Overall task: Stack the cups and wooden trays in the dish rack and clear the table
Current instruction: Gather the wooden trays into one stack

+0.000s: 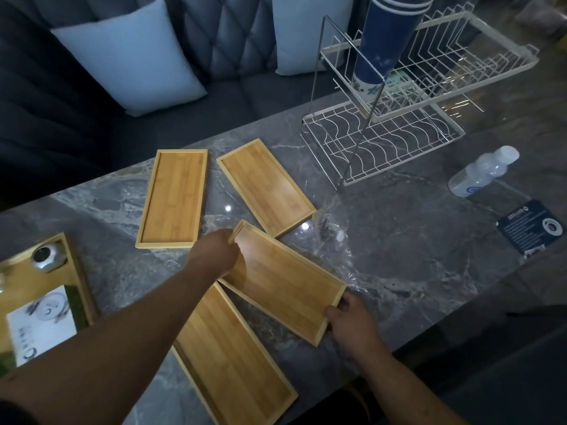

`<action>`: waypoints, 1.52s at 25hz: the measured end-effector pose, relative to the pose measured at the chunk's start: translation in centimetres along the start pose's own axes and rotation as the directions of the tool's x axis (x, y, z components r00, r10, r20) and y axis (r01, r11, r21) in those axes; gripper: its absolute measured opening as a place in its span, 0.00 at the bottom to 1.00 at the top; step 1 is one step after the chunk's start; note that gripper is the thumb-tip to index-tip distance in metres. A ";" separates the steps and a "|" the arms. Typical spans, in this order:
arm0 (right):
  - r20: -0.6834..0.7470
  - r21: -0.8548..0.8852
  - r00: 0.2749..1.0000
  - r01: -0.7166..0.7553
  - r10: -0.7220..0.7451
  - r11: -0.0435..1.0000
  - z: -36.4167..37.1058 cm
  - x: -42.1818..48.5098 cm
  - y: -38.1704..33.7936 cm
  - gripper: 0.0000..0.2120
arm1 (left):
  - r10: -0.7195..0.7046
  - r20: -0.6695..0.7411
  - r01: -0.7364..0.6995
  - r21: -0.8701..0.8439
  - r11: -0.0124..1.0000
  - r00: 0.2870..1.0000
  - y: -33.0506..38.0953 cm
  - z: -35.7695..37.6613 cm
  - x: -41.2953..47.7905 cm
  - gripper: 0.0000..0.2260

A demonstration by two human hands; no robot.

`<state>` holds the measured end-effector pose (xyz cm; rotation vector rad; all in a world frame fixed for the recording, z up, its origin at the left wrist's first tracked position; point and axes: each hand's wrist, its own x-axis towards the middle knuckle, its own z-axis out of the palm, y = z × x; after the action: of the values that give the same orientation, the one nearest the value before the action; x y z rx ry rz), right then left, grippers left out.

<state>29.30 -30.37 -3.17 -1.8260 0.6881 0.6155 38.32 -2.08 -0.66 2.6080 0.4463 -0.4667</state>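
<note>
Several bamboo trays lie on the grey marble table (399,240). I hold the middle tray (285,280) at both ends: my left hand (214,254) grips its far left corner, my right hand (351,322) its near right corner. Its left edge overlaps the near tray (233,363). Two more trays lie further back, one at the left (173,199), one angled (265,187). A two-tier white wire dish rack (399,139) stands at the back right, with a tall stack of blue cups (383,41) leaning in its upper tier.
A larger wooden tray (78,271) with a metal lidded jar (49,256) and a card sits at the left edge. A plastic bottle (481,173) and a dark blue leaflet (532,230) lie at the right. A dark sofa with pale cushions (129,56) runs behind the table.
</note>
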 end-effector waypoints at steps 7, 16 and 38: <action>0.013 0.202 0.988 -0.151 0.152 0.968 0.5 -1.0 -0.9 0.11 | -0.025 0.083 0.027 -0.021 0.999 0.996 0.4 -0.2 0.6 0.16; 0.019 0.318 0.975 -0.214 0.219 0.924 0.0 -2.4 -2.5 0.08 | 0.005 -0.011 -0.006 -0.051 0.999 1.000 0.0 -1.2 0.0 0.18; 0.174 0.506 0.872 -0.478 0.458 0.718 7.5 -15.8 2.7 0.05 | 0.098 0.097 -0.106 0.078 0.991 0.990 -6.6 -1.7 -7.5 0.14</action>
<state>15.63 -21.39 3.52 -1.1062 1.1894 0.6943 29.52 2.57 1.23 2.6599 0.2665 -0.5813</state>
